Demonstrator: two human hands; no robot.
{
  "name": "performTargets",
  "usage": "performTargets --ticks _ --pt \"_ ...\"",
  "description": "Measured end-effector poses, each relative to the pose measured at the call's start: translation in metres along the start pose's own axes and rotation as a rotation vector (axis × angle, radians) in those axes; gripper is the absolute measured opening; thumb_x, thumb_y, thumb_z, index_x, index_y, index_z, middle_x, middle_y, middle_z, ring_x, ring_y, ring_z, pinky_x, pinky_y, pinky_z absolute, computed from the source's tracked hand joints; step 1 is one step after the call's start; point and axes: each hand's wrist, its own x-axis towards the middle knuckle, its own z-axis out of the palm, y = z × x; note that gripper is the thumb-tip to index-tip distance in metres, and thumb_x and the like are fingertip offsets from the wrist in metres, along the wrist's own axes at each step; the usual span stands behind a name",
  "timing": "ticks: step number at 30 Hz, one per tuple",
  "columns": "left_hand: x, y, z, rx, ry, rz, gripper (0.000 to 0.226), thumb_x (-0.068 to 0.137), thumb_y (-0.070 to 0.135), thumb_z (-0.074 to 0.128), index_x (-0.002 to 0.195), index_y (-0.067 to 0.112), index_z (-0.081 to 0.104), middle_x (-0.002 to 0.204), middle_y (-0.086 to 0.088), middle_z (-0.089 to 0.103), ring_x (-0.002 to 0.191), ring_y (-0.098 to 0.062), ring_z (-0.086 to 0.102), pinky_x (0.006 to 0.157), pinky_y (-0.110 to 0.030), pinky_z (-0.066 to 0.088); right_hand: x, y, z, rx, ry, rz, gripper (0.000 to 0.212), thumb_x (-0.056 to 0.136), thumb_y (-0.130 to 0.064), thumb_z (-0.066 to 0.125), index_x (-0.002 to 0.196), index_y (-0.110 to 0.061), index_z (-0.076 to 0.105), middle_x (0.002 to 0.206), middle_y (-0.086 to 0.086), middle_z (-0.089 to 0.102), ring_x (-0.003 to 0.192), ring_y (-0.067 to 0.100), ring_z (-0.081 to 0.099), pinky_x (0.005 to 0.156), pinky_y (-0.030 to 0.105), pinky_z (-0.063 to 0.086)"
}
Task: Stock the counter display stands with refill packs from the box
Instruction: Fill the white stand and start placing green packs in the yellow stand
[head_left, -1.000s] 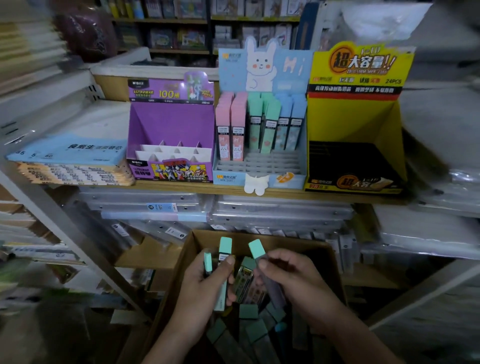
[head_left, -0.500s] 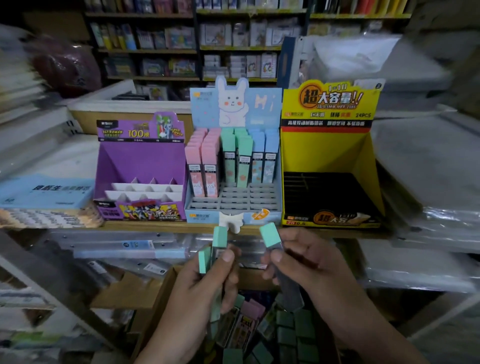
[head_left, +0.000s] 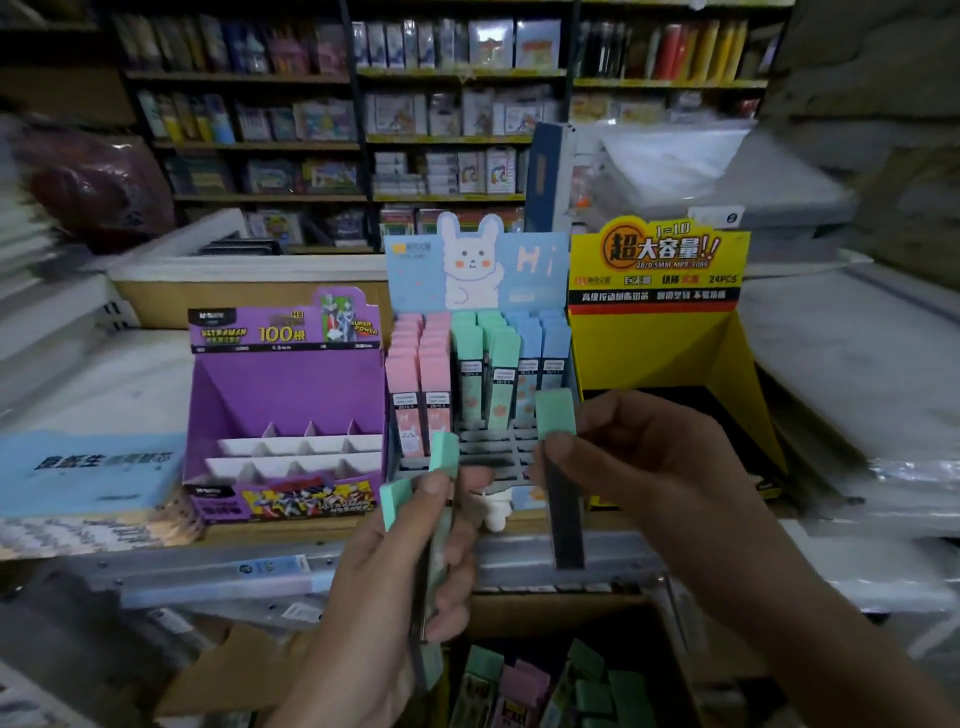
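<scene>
A person stands before a shop shelf, both hands raised in front of a pale blue cardboard display stand with a white rabbit on its header card (head_left: 475, 270). The right hand (head_left: 654, 467) pinches one slim refill pack with a mint-green cap (head_left: 557, 415) between thumb and curled fingers, upright, its dark body hanging below the grip. It is just in front of the stand's empty near slots (head_left: 493, 454). The left hand (head_left: 395, 587) wraps its fingers around two more mint-capped packs (head_left: 444, 454), caps upward, held just left of the same slots. Pink, mint and blue packs fill the far rows of the stand. An open brown cardboard box (head_left: 545, 610) of loose packs sits below the shelf, nearest the viewer. A purple stand with bare white dividers (head_left: 285, 384) is to the left and a yellow stand (head_left: 660, 332) to the right. To place the pack well, the right hand should probably aim its lower end at the free slot directly in front of the standing mint column, keep it vertical, lower it straight and let go only once seated, while the left hand keeps its packs clear of the grid
</scene>
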Motion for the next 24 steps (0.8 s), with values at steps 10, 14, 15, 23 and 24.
performTargets --ticks 10,14,15,23,24 --pt "0.01 0.019 -0.007 0.104 0.07 0.2 0.026 0.095 0.046 0.065 0.099 0.023 0.077 0.071 -0.008 0.058 0.045 -0.013 0.039 0.039 -0.02 0.029 0.058 -0.018 0.006 -0.222 0.051 -0.138 0.02 0.082 -0.006 0.077 0.098 -0.008 0.063 0.089 0.013 0.074 0.08 0.037 0.071 0.066 0.049 0.059" --pt "0.013 0.023 -0.01 0.14 0.078 0.243 0.03 0.096 0.046 0.064 0.104 0.02 0.076 0.074 -0.006 0.058 0.049 -0.011 0.041 0.04 -0.021 0.032 0.071 -0.015 0.007 -0.336 0.022 -0.226 0.029 0.082 -0.002 0.074 0.102 -0.015 0.058 0.095 0.002 0.071 0.064 0.037 0.066 0.059 0.055 0.055" --pt "0.013 0.023 -0.011 0.136 0.084 0.244 0.032 0.094 0.048 0.065 0.105 0.02 0.076 0.074 -0.005 0.057 0.049 -0.011 0.041 0.04 -0.021 0.032 0.073 -0.015 0.007 -0.358 0.015 -0.244 0.031 0.081 -0.003 0.074 0.103 -0.019 0.058 0.096 0.0 0.07 0.061 0.035 0.066 0.058 0.053 0.055" --pt "0.017 0.028 -0.015 -0.012 0.073 0.22 0.025 0.087 0.042 0.073 0.099 0.02 0.077 0.073 -0.003 0.052 0.05 -0.01 0.038 0.038 -0.019 0.031 0.091 -0.018 0.009 -0.368 -0.069 -0.305 0.024 0.08 -0.012 0.082 0.096 -0.019 0.066 0.083 0.004 0.067 0.05 0.026 0.067 0.047 0.034 0.055" --pt "0.017 0.03 -0.015 -0.026 0.072 0.218 0.025 0.085 0.04 0.074 0.097 0.018 0.077 0.073 -0.003 0.051 0.05 -0.01 0.038 0.037 -0.019 0.031 0.093 -0.02 0.01 -0.332 -0.087 -0.289 0.023 0.08 -0.012 0.082 0.096 -0.015 0.065 0.079 0.008 0.067 0.052 0.029 0.069 0.047 0.037 0.057"
